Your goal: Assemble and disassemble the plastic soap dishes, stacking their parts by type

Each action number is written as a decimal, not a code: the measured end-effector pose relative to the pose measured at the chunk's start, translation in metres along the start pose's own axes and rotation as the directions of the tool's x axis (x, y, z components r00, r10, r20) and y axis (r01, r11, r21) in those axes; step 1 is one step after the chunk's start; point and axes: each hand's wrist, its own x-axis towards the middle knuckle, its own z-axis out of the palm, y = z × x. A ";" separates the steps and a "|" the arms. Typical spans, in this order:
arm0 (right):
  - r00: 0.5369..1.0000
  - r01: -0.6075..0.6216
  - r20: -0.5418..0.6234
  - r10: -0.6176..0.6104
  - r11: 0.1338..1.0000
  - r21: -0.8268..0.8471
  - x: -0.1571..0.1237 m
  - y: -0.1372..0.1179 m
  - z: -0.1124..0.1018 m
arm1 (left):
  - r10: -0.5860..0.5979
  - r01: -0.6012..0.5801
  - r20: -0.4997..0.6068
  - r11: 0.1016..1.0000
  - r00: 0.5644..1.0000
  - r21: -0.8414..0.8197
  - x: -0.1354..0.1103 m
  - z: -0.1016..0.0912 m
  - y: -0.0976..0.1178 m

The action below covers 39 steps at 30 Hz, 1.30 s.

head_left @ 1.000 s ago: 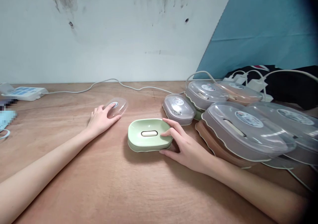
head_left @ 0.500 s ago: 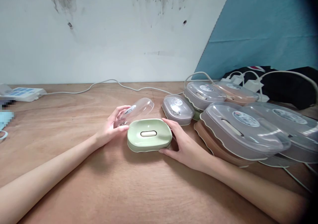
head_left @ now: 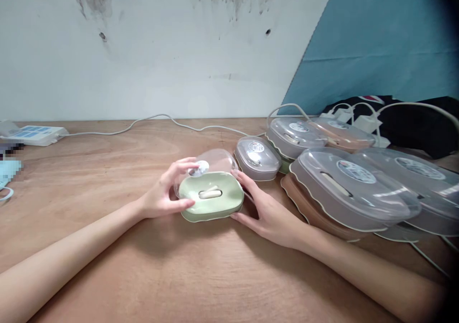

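A pale green soap dish with an oval slot in its top rests on the wooden table. My left hand grips a clear plastic lid with a round sticker and holds it tilted over the dish's far edge. My right hand cups the dish's right side, fingers curved against it.
A lidded grey soap dish sits just behind. Several larger lidded trays are stacked at the right, over white cables. A white power strip lies at the far left. A black cloth and blue sheet lie at the back right.
My left hand lifted the clear lid from the table at the left and carried it right, over the green dish. My right hand stayed at the dish's side.
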 end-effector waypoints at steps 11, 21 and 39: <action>0.998 -0.058 -0.012 0.058 0.998 -0.020 -0.001 0.005 0.003 | 0.106 -0.125 0.154 0.984 0.982 0.124 -0.001 0.003 0.002; 0.998 -0.060 -0.020 0.062 0.995 0.083 0.000 0.005 0.001 | 0.172 -0.193 0.175 0.975 0.969 0.110 0.001 -0.001 -0.003; 0.999 0.032 -0.048 -0.022 0.977 0.211 0.001 0.007 0.001 | 0.128 -0.142 0.211 0.989 0.969 0.050 0.000 0.001 0.004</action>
